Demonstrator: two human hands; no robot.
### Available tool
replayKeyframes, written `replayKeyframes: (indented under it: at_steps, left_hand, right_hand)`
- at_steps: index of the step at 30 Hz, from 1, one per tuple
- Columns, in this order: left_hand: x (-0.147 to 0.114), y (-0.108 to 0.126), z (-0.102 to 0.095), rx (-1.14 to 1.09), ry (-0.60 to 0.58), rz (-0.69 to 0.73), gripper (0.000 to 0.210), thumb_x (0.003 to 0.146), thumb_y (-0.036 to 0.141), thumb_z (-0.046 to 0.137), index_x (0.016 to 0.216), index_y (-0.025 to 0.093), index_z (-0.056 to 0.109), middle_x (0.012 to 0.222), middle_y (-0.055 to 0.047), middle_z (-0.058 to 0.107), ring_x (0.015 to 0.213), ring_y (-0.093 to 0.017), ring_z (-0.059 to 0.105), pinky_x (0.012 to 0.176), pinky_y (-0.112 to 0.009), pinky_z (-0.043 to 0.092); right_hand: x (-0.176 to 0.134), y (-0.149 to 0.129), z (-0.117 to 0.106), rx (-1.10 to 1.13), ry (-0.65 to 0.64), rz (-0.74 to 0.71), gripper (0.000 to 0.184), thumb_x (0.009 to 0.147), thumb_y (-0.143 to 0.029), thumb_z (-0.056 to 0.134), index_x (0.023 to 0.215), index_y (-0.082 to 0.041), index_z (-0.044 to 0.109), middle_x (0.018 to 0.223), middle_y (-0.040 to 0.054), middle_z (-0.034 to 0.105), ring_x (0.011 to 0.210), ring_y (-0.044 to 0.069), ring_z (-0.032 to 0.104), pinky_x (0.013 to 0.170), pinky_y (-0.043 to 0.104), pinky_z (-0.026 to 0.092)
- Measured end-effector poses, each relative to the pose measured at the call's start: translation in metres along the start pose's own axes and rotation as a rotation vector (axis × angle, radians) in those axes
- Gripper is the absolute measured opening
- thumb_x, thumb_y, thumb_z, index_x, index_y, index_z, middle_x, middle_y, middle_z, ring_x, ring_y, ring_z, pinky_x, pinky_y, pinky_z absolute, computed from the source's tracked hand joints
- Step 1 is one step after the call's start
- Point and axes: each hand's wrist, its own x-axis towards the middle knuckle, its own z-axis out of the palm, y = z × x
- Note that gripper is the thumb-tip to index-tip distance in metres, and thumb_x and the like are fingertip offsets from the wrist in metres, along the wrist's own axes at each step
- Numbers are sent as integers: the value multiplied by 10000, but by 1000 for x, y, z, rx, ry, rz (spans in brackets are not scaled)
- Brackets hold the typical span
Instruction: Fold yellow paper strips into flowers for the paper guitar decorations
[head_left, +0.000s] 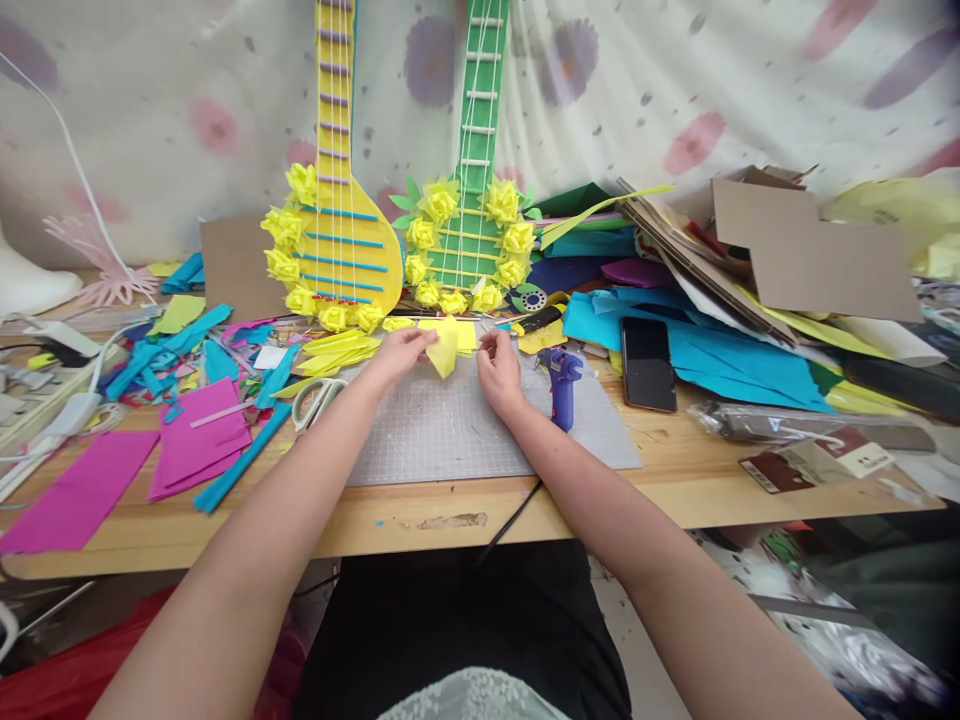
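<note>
I monitored both hands through the head view, above the grey cutting mat on the wooden table. The left hand had its thumb and fingers clamped on the yellow paper piece, which hung over the far part of the mat with one corner pointing down. The right hand was just beside it, apart from the paper, with its fingers curled inward (I could not tell whether the tips gripped anything).

Adjacent items were positioned as follows. The purple glue gun rested on the mat to the right of the right hand. The scissors lay near the left forearm, with yellow paper strips behind them. The black phone lay farther right. Behind the hands, a yellow instrument model and a green instrument model stood upright, both trimmed with yellow paper flowers.
</note>
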Motion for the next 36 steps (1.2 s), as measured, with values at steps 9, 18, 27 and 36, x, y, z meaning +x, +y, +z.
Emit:
replayKeyframes:
  at_steps: [9,18,27,36]
  left_hand:
    - [-29,-6,23,-473,216,-51,136,694,149,545,830,151,561,808,-18,630,891,-114,615,908,-283,462]
    - [-37,-24,16,-414,203,-66,194,593,83,564,774,150,586,763,-9,631,827,-115,616,895,-294,455]
    - [-31,-38,-18,539,335,342,316,573,81,538,861,204,499,946,-27,582,854,-163,545,789,-323,470]
    - [-23,-46,-23,915,200,384,337,696,123,513,1027,181,533,1098,-87,608,1078,-225,526,969,-359,400]
  right_hand:
    - [-14,-23,4,-403,-211,-467,335,839,-195,389,1153,-153,498,1126,115,555,1023,219,493,876,308,374]
    - [-4,-17,15,-474,-208,-427,298,877,-145,342,1105,-162,532,1007,100,630,923,214,540,790,314,386]
    - [-4,-6,10,-185,-252,-391,351,759,-102,409,1084,-181,513,918,34,632,826,161,551,708,266,395]
    - [-4,-9,4,-316,-330,-476,351,771,-115,440,1107,-184,514,1013,54,634,921,191,524,768,294,398]
